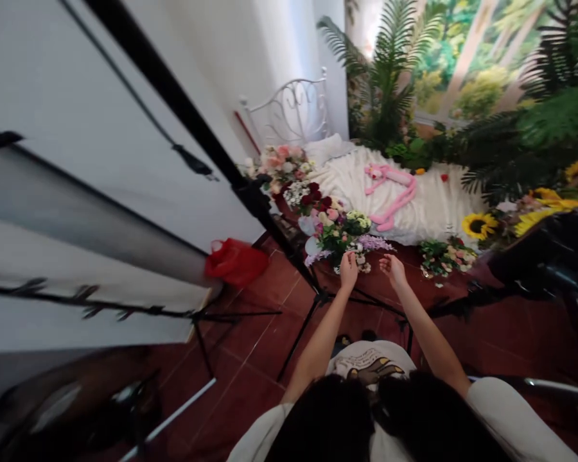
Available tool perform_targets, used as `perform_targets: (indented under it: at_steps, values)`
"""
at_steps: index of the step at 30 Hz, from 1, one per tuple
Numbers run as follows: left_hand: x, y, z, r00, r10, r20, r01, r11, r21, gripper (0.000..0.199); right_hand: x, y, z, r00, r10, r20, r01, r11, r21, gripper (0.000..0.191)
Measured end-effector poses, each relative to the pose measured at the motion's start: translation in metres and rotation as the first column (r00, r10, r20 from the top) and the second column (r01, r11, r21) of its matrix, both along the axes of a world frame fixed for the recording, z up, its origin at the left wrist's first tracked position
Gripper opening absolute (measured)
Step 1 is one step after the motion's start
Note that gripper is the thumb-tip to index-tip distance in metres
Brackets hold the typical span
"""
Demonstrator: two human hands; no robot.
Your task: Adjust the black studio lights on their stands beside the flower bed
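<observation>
My left hand (349, 269) is raised in front of me with its fingers loosely bent. From this view it sits just before a bunch of artificial flowers (334, 228) in pink, white and purple. Level with it, a short way to the right, is my right hand (394, 270). Its fingers curl a little, apart from the thumb, and face the left hand. I see nothing held in either hand. Beyond them a pink plush toy (390, 186) with long limbs lies on a white draped bed (341, 176).
A black stand (173, 96) slants across the left, its legs spread on the red tiled floor (255, 359). Near the wall is a red bag (236, 263). Sunflowers (480, 226) and a dark blurred object (549, 256) are at right; palm leaves (390, 70) rise behind.
</observation>
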State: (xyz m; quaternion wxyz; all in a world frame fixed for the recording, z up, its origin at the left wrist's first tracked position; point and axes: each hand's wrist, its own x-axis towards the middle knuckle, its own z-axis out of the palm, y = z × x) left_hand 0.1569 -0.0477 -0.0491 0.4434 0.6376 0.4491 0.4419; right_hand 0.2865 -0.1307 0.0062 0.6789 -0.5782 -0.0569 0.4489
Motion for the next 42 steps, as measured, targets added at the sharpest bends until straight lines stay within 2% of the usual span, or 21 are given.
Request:
perform_targets:
  at_steps: [4,8,16,19,21,23,24,26,27,30,32,33,34,35,39,42]
  values:
    - [-0.044,0.016,-0.001,0.991,0.131,-0.026,-0.131,0.991,-0.001,0.039,-0.033,0.037,0.003,0.987,0.157,-0.035,-0.157,0.987,-0.008,0.008]
    - [-0.076,0.024,-0.004,0.970,0.238,-0.044,-0.238,0.971,0.011,0.040,-0.058,0.062,0.004,0.961,0.268,-0.062,-0.270,0.963,-0.014,0.006]
    - [-0.115,0.032,-0.001,0.917,0.397,-0.037,-0.395,0.917,0.058,0.040,-0.088,0.096,-0.003,0.923,0.386,-0.016,-0.386,0.921,-0.045,0.008]
    - [-0.126,0.033,0.006,0.857,0.509,-0.076,-0.499,0.858,0.120,0.037,-0.096,0.112,-0.004,0.879,0.468,0.095,-0.463,0.884,-0.066,0.010]
    - [-0.132,0.035,0.012,0.781,0.621,-0.064,-0.608,0.780,0.149,0.034,-0.101,0.131,0.001,0.792,0.573,0.212,-0.566,0.818,-0.099,0.011]
    - [-0.135,0.041,0.019,0.721,0.693,-0.003,-0.683,0.712,0.163,0.034,-0.108,0.157,0.009,0.648,0.682,0.339,-0.667,0.723,-0.179,0.010]
    - [-0.136,0.045,0.022,0.718,0.695,0.029,-0.689,0.705,0.168,0.036,-0.112,0.171,0.015,0.561,0.729,0.393,-0.706,0.669,-0.233,0.010]
    - [-0.137,0.054,0.027,0.761,0.645,0.066,-0.645,0.742,0.180,0.041,-0.120,0.202,0.027,0.367,0.809,0.459,-0.766,0.543,-0.344,0.010]
    - [-0.137,0.058,0.029,0.792,0.607,0.071,-0.609,0.773,0.181,0.043,-0.123,0.216,0.034,0.263,0.847,0.461,-0.795,0.461,-0.393,0.011]
    - [-0.137,0.067,0.031,0.854,0.517,0.068,-0.520,0.839,0.161,0.045,-0.130,0.251,0.049,-0.020,0.940,0.339,-0.868,0.152,-0.473,0.012]
    - [-0.138,0.069,0.030,0.865,0.497,0.069,-0.502,0.851,0.153,0.045,-0.132,0.266,0.055,-0.148,0.966,0.212,-0.880,-0.030,-0.475,0.014]
    - [-0.139,0.069,0.030,0.868,0.493,0.067,-0.497,0.854,0.152,0.045,-0.132,0.271,0.056,-0.188,0.968,0.167,-0.879,-0.090,-0.468,0.018]
    - [-0.139,0.068,0.030,0.869,0.490,0.062,-0.494,0.856,0.151,0.045,-0.131,0.275,0.057,-0.215,0.966,0.141,-0.876,-0.128,-0.464,0.021]
    - [-0.140,0.068,0.031,0.871,0.488,0.056,-0.491,0.859,0.149,0.045,-0.131,0.279,0.058,-0.226,0.964,0.142,-0.875,-0.136,-0.465,0.023]
    - [-0.142,0.067,0.031,0.867,0.497,0.036,-0.497,0.856,0.143,0.045,-0.132,0.288,0.062,-0.230,0.904,0.361,-0.872,-0.026,-0.489,0.024]
    - [-0.141,0.068,0.029,0.857,0.515,0.027,-0.513,0.845,0.150,0.046,-0.132,0.283,0.063,-0.396,0.738,0.547,-0.832,-0.036,-0.554,0.025]
